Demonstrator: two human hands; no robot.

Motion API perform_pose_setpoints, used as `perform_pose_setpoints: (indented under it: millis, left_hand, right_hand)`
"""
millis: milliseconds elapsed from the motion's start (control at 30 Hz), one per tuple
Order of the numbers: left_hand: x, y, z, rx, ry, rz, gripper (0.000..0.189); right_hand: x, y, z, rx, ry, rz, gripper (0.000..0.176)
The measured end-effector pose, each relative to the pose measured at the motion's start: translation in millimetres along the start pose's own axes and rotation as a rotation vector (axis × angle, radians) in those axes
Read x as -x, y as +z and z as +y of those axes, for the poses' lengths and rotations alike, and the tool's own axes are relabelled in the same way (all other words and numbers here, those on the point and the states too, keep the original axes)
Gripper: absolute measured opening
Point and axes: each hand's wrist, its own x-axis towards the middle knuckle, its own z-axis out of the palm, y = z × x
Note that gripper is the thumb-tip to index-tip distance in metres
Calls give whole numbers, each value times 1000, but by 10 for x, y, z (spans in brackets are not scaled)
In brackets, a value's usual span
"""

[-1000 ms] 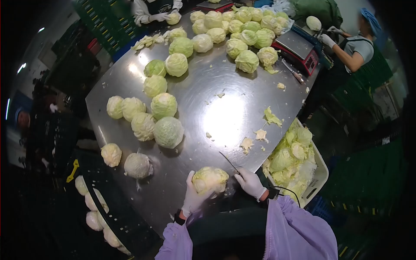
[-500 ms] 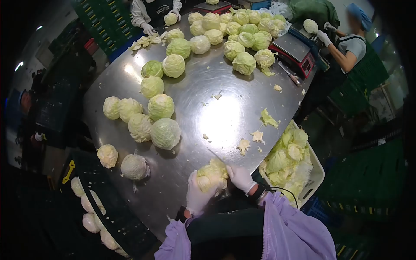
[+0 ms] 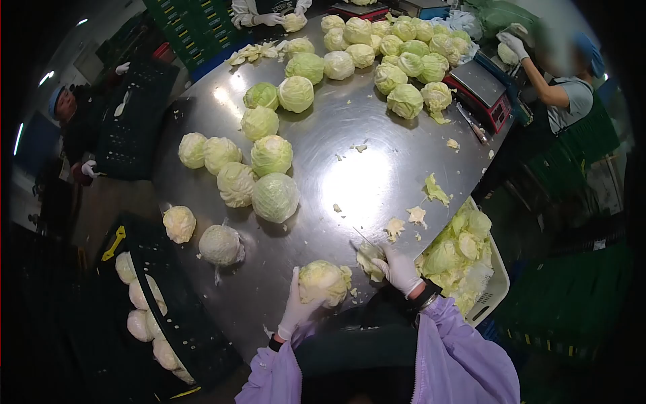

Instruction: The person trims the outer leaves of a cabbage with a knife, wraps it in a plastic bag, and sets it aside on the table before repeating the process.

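My left hand (image 3: 300, 306), in a white glove, is wrapped round the left side of a pale cabbage (image 3: 323, 281) at the table's near edge. To its right, my gloved right hand (image 3: 400, 269) is closed on a knife whose thin blade (image 3: 363, 236) points up and left; the handle is hidden in the fingers. Loose cabbage leaves (image 3: 369, 260) lie against the fingers of that hand. Leaf scraps (image 3: 394, 229) are on the metal just beyond.
The metal table (image 3: 330, 128) bears several cabbages (image 3: 275, 197) and a scale (image 3: 479, 84). A white crate of leaves (image 3: 496, 283) stands right, a dark crate (image 3: 168, 316) left. Co-workers stand at the far side and right; another person at left holds a crate (image 3: 138, 121).
My right hand has moved right, away from the cabbage, with leaves now beside its fingers. The cabbage shows rounder and less covered. At left, a person with a crate has come into clearer view.
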Motion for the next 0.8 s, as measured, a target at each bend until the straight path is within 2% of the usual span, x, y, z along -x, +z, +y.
perform_pose_setpoints:
  millis: [33, 67, 100, 167, 200, 233, 267, 300, 367, 500, 567, 600, 633, 700, 733, 767, 800]
  left_hand:
    - [-20, 51, 15, -36, 18, 5, 111]
    - [-52, 107, 38, -71, 37, 3, 111]
    - [-70, 181, 96, -64, 39, -5, 111]
    - [-88, 320, 255, -298, 41, -36, 111]
    - [-89, 389, 369, -295, 48, -43, 111]
    - [-84, 447, 492, -565, -3, -52, 111]
    - [-87, 471, 554, -837, -56, -57, 113]
    - [-105, 467, 534, -841, -53, -59, 113]
    - [-123, 466, 493, -921, 151, -50, 114]
    - [-149, 466, 612, -921, 80, -128, 103]
    - [-200, 284, 671, -1031, 392, -250, 100]
    - [-208, 180, 712, -974, 392, -322, 98]
    - [-198, 47, 698, -976, 388, -322, 98]
    - [-167, -225, 632, -973, 311, -481, 98]
    - [-139, -307, 598, -903, 320, -487, 100]
    - [-94, -295, 586, -906, 310, -476, 100]
    - [-39, -221, 561, -893, 323, -411, 102]
  right_hand:
    - [22, -107, -156, 60, 8, 44, 41]
    - [61, -109, -265, 129, -125, 70, 46]
    - [102, -55, -316, 23, -205, 25, 52]
    - [174, 42, -536, 36, -386, 10, 58]
    - [190, 29, -667, 89, -329, -91, 60]
    - [207, 15, -748, 137, -270, -191, 62]
    - [188, 152, -633, 109, -296, -96, 59]
    - [162, 178, -600, 108, -295, -92, 59]
    - [147, 180, -571, 105, -324, -29, 51]
    - [-14, 64, -510, 114, -180, -134, 39]
    - [-162, 123, -333, 130, -245, 9, 34]
    - [-240, 105, -281, -2, -169, -5, 33]
    - [-343, 97, -186, -5, -169, -7, 33]
    - [-522, 72, -40, 102, 54, -179, 37]
    - [-514, 72, -26, 57, 34, -168, 56]
    - [-482, 39, -159, 52, 26, -178, 56]
    - [-409, -22, -365, 30, -130, -177, 68]
